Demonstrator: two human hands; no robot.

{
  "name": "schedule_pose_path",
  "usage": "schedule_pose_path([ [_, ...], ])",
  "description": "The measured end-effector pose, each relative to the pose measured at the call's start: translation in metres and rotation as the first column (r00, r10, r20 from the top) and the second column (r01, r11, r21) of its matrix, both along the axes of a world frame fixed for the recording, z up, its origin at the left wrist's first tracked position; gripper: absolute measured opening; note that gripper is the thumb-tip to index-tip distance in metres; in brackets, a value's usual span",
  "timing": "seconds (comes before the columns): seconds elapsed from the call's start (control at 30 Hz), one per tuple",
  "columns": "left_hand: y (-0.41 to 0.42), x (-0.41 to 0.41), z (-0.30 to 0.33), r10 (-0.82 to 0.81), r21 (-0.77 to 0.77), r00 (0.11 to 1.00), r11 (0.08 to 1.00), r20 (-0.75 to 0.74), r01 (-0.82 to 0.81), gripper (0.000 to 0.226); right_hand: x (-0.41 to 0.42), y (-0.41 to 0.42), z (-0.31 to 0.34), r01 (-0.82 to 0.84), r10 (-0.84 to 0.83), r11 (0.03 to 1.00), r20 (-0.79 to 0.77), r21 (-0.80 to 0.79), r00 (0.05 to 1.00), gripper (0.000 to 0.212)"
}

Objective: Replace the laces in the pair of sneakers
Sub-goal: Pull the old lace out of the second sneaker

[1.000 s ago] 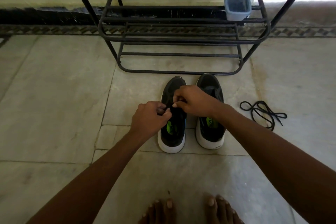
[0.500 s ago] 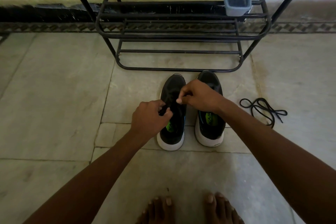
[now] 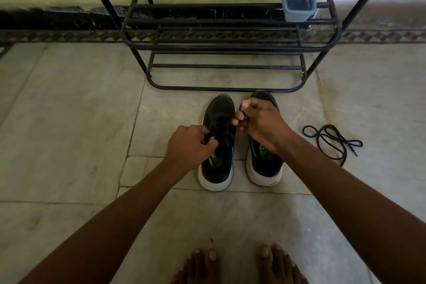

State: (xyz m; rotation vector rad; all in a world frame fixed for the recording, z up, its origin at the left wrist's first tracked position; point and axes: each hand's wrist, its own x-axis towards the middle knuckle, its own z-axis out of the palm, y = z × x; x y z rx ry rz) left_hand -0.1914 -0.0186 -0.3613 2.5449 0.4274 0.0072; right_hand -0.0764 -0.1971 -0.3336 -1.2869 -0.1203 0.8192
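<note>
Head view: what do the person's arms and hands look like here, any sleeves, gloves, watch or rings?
Both forearms are bare all the way to the frame edge, with no sleeves in view. The left hand and right hand wear no gloves. No watch, bracelet or ring shows on the visible sides of the wrists and fingers. The feet at the bottom edge are bare too.

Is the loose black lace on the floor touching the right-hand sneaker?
Apart. The head view shows bare floor between the loose black lace and the right-hand sneaker.
</note>
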Motion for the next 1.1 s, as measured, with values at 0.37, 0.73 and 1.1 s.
schedule_pose_path([
  [0.37, -0.001, 0.0, 0.006, -0.029, 0.054, 0.999, 0.998, -0.033, 0.031, 0.03, 0.02, 0.007, 0.013, -0.152, 0.73, 0.668, 0.602, -0.729, 0.323, 0.03],
  [0.73, -0.004, -0.002, 0.007, 0.007, 0.041, 0.999, 0.999, -0.036, -0.005, 0.026, 0.008, 0.0, 0.002, -0.006, 0.197, 0.956, 0.624, -0.294, 0.756, 0.012],
  [1.1, -0.003, 0.0, 0.002, 0.042, -0.02, 0.999, 0.999, -0.015, -0.042, 0.023, 0.039, -0.009, 0.035, 0.003, 0.434, 0.815, 0.613, -0.58, 0.66, 0.018],
])
